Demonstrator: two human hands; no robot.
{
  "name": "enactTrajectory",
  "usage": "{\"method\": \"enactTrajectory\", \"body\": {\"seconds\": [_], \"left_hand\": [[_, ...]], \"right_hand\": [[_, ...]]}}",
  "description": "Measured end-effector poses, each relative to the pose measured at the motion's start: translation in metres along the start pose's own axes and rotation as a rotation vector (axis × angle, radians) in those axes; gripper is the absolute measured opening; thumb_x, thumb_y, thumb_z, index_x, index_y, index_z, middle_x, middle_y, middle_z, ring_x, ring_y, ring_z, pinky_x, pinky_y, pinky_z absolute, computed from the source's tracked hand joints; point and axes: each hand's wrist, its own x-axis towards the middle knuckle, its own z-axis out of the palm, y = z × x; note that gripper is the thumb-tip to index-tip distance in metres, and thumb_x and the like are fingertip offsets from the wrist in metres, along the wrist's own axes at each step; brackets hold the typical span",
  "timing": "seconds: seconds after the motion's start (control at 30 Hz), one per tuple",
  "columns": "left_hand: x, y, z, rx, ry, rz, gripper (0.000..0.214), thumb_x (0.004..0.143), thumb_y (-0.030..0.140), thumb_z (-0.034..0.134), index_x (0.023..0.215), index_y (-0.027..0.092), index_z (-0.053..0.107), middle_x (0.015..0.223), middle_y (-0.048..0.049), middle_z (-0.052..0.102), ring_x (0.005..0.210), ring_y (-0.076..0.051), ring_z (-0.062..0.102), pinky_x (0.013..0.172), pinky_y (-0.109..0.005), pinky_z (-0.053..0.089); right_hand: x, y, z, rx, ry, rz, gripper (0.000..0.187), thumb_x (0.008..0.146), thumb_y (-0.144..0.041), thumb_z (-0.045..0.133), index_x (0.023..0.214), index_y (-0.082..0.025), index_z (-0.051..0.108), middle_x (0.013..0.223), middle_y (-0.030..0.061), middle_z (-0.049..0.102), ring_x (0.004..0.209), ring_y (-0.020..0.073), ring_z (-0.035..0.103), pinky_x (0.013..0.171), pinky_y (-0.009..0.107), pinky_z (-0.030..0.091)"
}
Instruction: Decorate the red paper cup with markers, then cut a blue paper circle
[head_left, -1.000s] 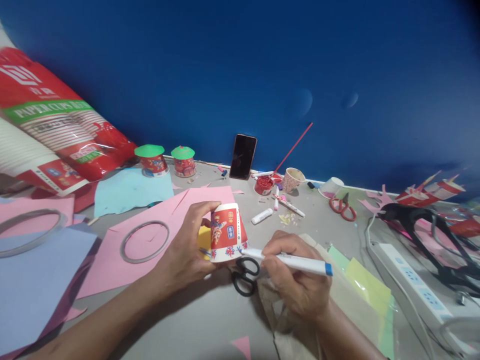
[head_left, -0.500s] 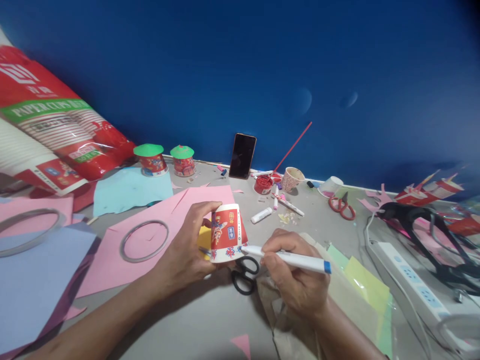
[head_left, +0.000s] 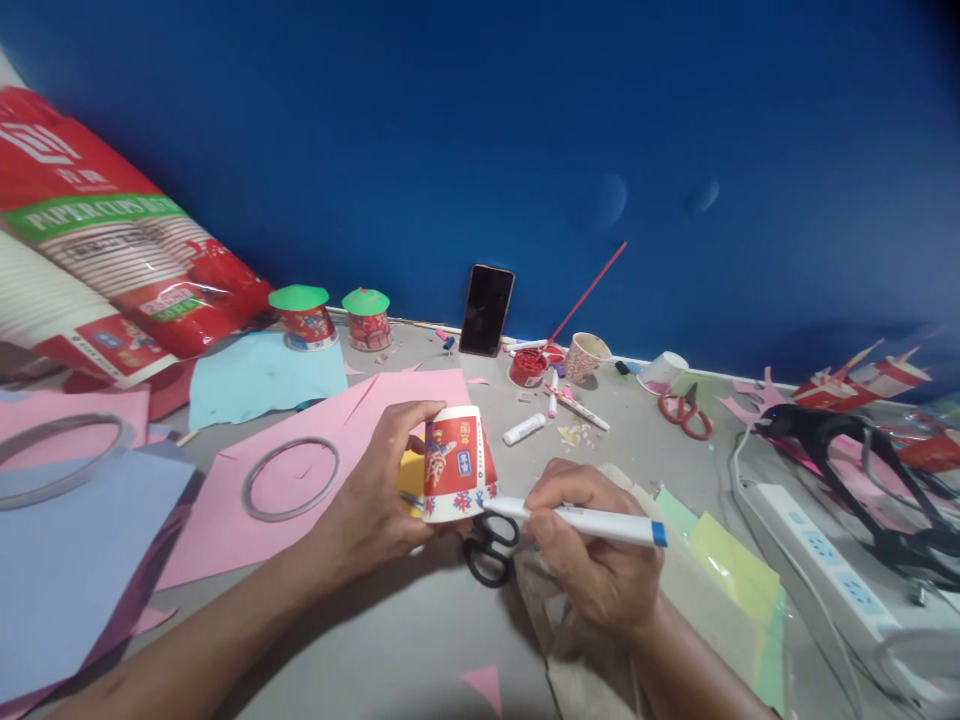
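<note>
One hand on a cup (head_left: 454,455), the other on a marker (head_left: 615,525)

In my remote head view the hands are apart from each other, each closed on its own object. The left hand (head_left: 375,485) is clamped around the cup, a finger at its narrow upper end; I see the cup slightly tilted, wide end down, above the middle of the tabletop (head_left: 390,640). The right hand (head_left: 596,560) grips the marker, whose blue end points toward the right edge. Its tip is at the cup's lower white band, beside blue and red figures; contact is too small for me to confirm. Black scissors (head_left: 487,582) lie just below and right of the cup. On the left, a pink sheet (head_left: 217,520) bears a grey ring (head_left: 246,487); nearer the left edge lies a blue sheet (head_left: 82,580). In the back left corner I find a bag of paper cups (head_left: 112,240); along the back edge, green-topped cups (head_left: 367,320) and a phone (head_left: 487,310), propped upright. Toward the right edge lies a power strip (head_left: 829,570).
</note>
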Motion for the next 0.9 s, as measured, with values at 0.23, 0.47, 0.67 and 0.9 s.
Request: {"method": "enactTrajectory", "body": {"seconds": [0.23, 0.47, 0.67, 0.9], "left_hand": [[-0.0013, -0.0009, 0.0003, 0.029, -0.009, -0.032, 0.094, 0.080, 0.049, 0.095, 0.159, 0.035, 0.046, 0.151, -0.0122, 0.059, 0.133, -0.037, 0.066, 0.104, -0.051, 0.065], [0.0013, 0.0028, 0.0000, 0.012, -0.006, -0.008, 0.087, 0.085, 0.045, 0.091, 0.158, 0.035, 0.045, 0.151, -0.0115, 0.059, 0.135, -0.035, 0.066, 0.103, -0.048, 0.066], [0.0018, 0.0038, -0.0003, -0.012, 0.003, 0.029, 0.091, 0.084, 0.045, 0.094, 0.159, 0.035, 0.044, 0.150, -0.0117, 0.059, 0.133, -0.035, 0.066, 0.101, -0.047, 0.066], [0.0008, 0.0031, -0.0005, 0.008, -0.017, 0.002, 0.090, 0.084, 0.048, 0.094, 0.159, 0.035, 0.045, 0.151, -0.0114, 0.059, 0.132, -0.035, 0.066, 0.104, -0.047, 0.064]], "right_hand": [[0.0011, -0.0003, -0.0014, -0.022, -0.004, 0.015, 0.016, 0.094, -0.010, 0.062, 0.086, -0.023, 0.068, 0.065, -0.0012, 0.070, 0.055, 0.0151, 0.065, 0.052, 0.026, 0.049], [0.0020, -0.0005, -0.0021, -0.039, 0.025, 0.018, 0.016, 0.093, -0.009, 0.062, 0.086, -0.023, 0.068, 0.064, -0.0013, 0.071, 0.055, 0.0157, 0.066, 0.052, 0.026, 0.049], [0.0012, -0.0001, -0.0023, -0.048, 0.005, 0.044, 0.017, 0.093, -0.010, 0.062, 0.084, -0.023, 0.067, 0.063, -0.0019, 0.070, 0.052, 0.0149, 0.064, 0.051, 0.026, 0.048], [0.0009, -0.0008, -0.0014, -0.007, 0.036, -0.003, 0.017, 0.092, -0.007, 0.064, 0.089, -0.023, 0.070, 0.066, -0.0016, 0.072, 0.056, 0.0151, 0.065, 0.054, 0.025, 0.049]]}}
